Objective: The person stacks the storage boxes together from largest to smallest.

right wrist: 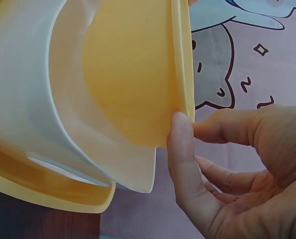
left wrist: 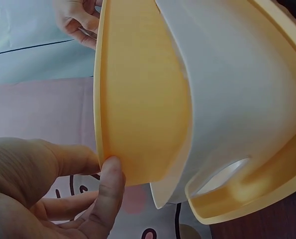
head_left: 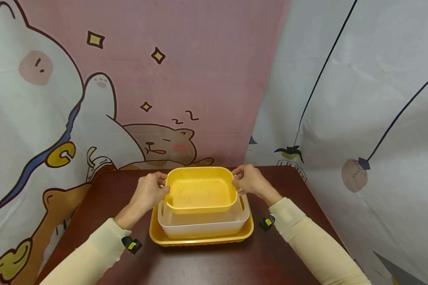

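Note:
Both hands hold a small yellow tray by its two short ends. My left hand pinches the left rim between thumb and fingers, which the left wrist view shows close up on the yellow wall. At the opposite end my right hand pinches the right rim, also plain in the right wrist view. Under the small tray is a white basin with slotted handle holes, and the tray's lower part dips inside it. That basin sits in a larger yellow tray. The white basin's inside is mostly hidden.
A dark red-brown table carries the stack, with its back edge against a pink cartoon-printed cloth. To the right hangs a pale grey cloth. Dark wrist bands sit on both sleeves.

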`<action>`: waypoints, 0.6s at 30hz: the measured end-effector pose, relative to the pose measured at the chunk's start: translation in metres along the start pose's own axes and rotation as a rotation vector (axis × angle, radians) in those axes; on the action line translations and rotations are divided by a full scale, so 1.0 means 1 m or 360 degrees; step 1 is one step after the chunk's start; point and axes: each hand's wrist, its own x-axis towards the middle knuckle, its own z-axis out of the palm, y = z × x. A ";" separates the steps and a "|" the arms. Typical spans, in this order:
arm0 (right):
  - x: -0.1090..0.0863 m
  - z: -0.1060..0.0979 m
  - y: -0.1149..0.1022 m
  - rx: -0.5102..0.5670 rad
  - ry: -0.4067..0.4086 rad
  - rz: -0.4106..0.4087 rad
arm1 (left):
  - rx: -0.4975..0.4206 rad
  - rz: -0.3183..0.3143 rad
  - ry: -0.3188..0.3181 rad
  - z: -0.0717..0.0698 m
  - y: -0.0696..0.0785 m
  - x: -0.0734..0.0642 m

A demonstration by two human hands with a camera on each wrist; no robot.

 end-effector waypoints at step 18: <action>0.004 0.003 0.000 -0.0044 -0.0025 0.0090 | 0.0053 -0.0027 -0.0143 0.006 -0.002 0.002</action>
